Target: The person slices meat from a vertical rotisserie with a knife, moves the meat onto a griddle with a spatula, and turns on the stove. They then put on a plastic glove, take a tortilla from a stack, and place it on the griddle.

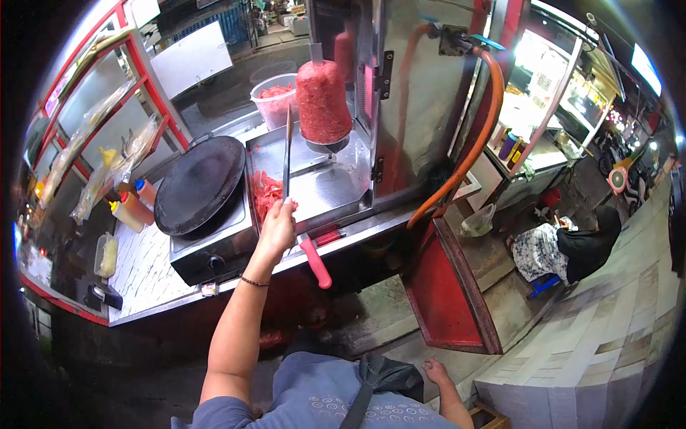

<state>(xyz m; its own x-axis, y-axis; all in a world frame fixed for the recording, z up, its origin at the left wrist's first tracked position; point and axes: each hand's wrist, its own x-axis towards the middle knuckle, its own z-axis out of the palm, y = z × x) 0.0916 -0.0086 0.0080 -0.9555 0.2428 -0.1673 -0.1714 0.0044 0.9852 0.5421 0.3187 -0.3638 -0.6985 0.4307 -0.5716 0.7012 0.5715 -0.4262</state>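
Observation:
My left hand (279, 225) is closed around the handle of a long, thin knife (288, 154), its blade pointing away from me. Red shaved meat (266, 191) lies in the metal tray (343, 182) just beyond that hand. A tall stack of red kebab meat (323, 100) stands upright on a spit at the tray's far side, apart from the blade. Down beside my body hangs my right hand (434, 370), fingers loosely curled, with nothing visible in it. A pink-handled tool (315, 263) juts over the counter's front edge, right of my left wrist.
Left of the tray, a black griddle pan (200, 186) sits on a stove. Sauce bottles (136, 207) stand further left. Behind the tray is a white bucket (275, 100) of red meat. An orange hose (493, 107) curves down at the right. A person (572, 243) sits beyond it.

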